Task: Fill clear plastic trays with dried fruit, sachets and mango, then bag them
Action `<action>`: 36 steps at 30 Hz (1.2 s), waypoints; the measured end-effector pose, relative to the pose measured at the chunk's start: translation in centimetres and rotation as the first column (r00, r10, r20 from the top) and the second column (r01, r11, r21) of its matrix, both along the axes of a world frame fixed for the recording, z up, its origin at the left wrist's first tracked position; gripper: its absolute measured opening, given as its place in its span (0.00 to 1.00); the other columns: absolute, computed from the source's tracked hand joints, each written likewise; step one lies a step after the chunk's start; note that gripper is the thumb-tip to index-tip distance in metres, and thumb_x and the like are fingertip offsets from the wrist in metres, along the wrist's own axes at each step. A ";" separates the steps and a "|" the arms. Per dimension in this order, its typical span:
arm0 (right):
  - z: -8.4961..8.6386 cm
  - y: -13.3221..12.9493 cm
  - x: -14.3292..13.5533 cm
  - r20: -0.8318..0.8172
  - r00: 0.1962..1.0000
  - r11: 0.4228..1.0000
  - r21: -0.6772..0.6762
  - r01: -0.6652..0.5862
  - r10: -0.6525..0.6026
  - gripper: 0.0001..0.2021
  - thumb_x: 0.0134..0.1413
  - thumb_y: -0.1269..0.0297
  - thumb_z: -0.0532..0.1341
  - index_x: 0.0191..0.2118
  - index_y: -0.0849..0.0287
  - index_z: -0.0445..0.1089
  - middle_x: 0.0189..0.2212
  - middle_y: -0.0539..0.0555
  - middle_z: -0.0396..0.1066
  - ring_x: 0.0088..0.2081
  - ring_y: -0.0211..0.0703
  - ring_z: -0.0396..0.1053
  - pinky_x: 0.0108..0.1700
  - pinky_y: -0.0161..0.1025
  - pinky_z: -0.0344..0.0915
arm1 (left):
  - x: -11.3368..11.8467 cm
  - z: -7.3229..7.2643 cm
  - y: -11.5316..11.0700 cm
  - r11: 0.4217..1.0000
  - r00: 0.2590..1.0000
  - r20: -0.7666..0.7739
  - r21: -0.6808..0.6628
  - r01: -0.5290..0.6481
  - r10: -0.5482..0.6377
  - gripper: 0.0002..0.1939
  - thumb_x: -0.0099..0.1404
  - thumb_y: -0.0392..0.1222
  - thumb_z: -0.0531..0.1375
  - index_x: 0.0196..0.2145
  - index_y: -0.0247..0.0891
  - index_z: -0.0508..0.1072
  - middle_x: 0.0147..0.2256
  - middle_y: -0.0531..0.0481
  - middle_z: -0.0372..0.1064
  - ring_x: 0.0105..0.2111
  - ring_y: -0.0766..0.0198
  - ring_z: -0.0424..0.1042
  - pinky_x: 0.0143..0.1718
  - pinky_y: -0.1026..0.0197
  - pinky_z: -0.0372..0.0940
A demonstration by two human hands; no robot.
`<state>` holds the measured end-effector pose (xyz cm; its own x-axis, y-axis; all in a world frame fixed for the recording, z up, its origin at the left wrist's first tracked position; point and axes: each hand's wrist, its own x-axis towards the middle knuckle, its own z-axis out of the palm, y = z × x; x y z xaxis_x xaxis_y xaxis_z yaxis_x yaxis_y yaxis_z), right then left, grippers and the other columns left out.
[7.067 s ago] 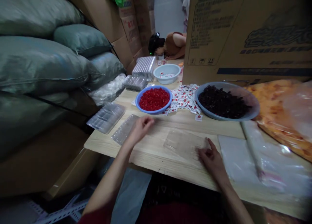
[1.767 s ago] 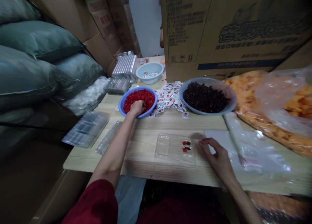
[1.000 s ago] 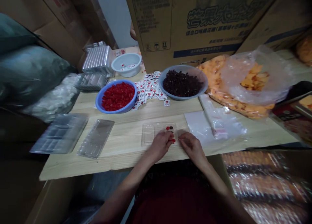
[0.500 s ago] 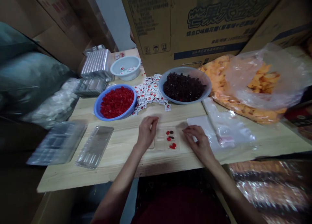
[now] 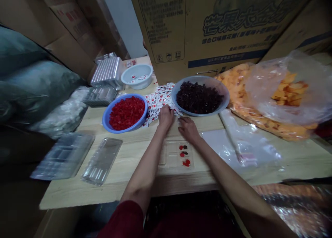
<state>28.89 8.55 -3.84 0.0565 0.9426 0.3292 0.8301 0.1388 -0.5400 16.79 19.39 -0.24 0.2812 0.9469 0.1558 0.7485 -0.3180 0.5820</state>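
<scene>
My left hand (image 5: 166, 117) reaches to the front edge of a pile of small white sachets with red print (image 5: 162, 96). Its fingers are bent together, and whatever is between them is hidden. Just right of it, my right hand (image 5: 188, 128) rests low over the table with fingers curled and tips pressed together near the pile's edge. I cannot make out what it holds. Below both hands lies a clear plastic tray (image 5: 172, 155) with compartments. Red pieces (image 5: 186, 162) and dark pieces (image 5: 185, 147) sit in its right-hand compartments.
A blue bowl (image 5: 103, 122) of red pieces stands left of the pile, a bowl (image 5: 226, 99) of dark pieces right. Behind is a pale bowl (image 5: 137, 84) with sachets. Clear trays (image 5: 102, 162), plastic bags (image 5: 218, 143), an orange-filled bag (image 5: 238, 82) and cartons (image 5: 168, 30) surround.
Both hands have moved forward from beside the clear tray to the sachet pile, and closer together. The tray's pieces look unchanged. The view has shifted slightly.
</scene>
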 end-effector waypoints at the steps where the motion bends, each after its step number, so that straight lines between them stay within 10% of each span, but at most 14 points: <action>1: 0.0 0.6 -0.3 0.031 1.000 1.000 -0.027 0.007 -0.006 0.16 0.54 0.78 0.59 0.49 0.64 0.73 0.52 0.65 0.70 0.54 0.55 0.64 0.58 0.51 0.62 | 0.4 -0.2 0.7 1.000 1.000 0.001 -0.026 -0.010 0.010 0.07 0.67 0.42 0.58 0.41 0.38 0.69 0.43 0.39 0.71 0.47 0.52 0.69 0.48 0.54 0.60; 8: 0.7 -1.2 0.7 -0.016 0.998 0.996 -0.068 0.054 -0.055 0.11 0.61 0.73 0.56 0.40 0.60 0.76 0.40 0.61 0.75 0.45 0.51 0.68 0.50 0.45 0.65 | 1.4 -1.1 1.5 0.994 0.997 0.059 -0.106 -0.037 0.044 0.07 0.64 0.42 0.62 0.30 0.39 0.67 0.35 0.43 0.72 0.42 0.54 0.70 0.45 0.55 0.60; 13: 3.6 -7.7 -0.1 -0.464 0.885 0.996 -0.092 -0.009 -0.035 0.13 0.64 0.62 0.56 0.45 0.57 0.76 0.41 0.56 0.76 0.41 0.45 0.73 0.43 0.41 0.68 | -4.6 -0.7 -2.1 0.989 0.925 0.377 -0.148 0.017 0.040 0.09 0.62 0.43 0.62 0.29 0.40 0.65 0.26 0.54 0.66 0.30 0.63 0.68 0.36 0.61 0.64; 18: 4.0 -11.8 -5.3 -0.532 0.843 0.964 -0.173 -0.204 0.082 0.10 0.60 0.67 0.58 0.44 0.58 0.75 0.36 0.54 0.75 0.36 0.43 0.73 0.38 0.39 0.68 | -9.9 -0.3 -8.2 0.950 0.763 0.638 -0.293 0.111 0.108 0.12 0.58 0.46 0.65 0.33 0.39 0.66 0.25 0.56 0.67 0.25 0.66 0.67 0.28 0.64 0.64; 26: 3.2 -13.3 -8.2 -0.098 0.991 0.993 -0.059 -0.101 0.095 0.08 0.64 0.71 0.55 0.38 0.58 0.72 0.42 0.60 0.71 0.45 0.51 0.67 0.46 0.46 0.64 | -10.6 -0.8 -16.1 0.973 0.908 0.407 -0.232 0.001 0.096 0.06 0.64 0.42 0.61 0.38 0.43 0.68 0.30 0.54 0.72 0.29 0.64 0.70 0.33 0.62 0.63; 36: 1.6 -14.4 -7.5 -0.043 0.989 0.989 -0.039 -0.141 0.139 0.09 0.64 0.66 0.59 0.45 0.52 0.76 0.48 0.57 0.71 0.51 0.54 0.63 0.48 0.50 0.62 | -8.8 -1.0 -16.1 0.995 0.995 0.066 0.068 0.072 -0.076 0.07 0.69 0.43 0.57 0.38 0.41 0.75 0.41 0.42 0.68 0.45 0.51 0.63 0.49 0.49 0.61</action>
<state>21.42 -5.88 -2.20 -0.0649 0.9550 0.2893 0.7818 0.2289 -0.5801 7.96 3.25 -1.25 0.3369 0.9109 0.2381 0.6807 -0.4104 0.6068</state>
